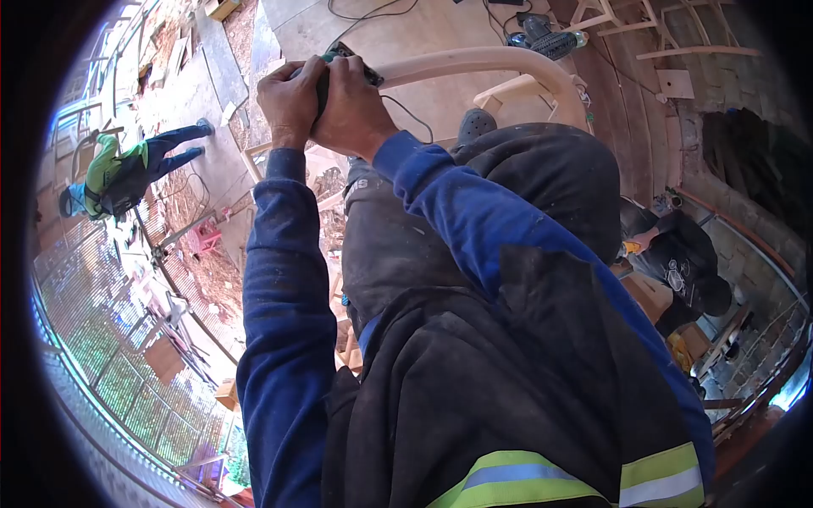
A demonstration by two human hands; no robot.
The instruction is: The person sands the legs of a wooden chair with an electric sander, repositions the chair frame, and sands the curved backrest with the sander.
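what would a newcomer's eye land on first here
Likely the left hand and right hand, upper left of centre, gripping a dark tool at the visible left end of a curved wooden piece. Next, the person in bright green at far left.

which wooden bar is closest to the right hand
The thick pale curved bar at top centre, with its left end beside the right hand; the thinner bars at upper right lie farther away.

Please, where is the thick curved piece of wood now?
In the head view, the thick curved wood arches across the top, right of centre, from the tool at the right hand down towards the dark trousers.
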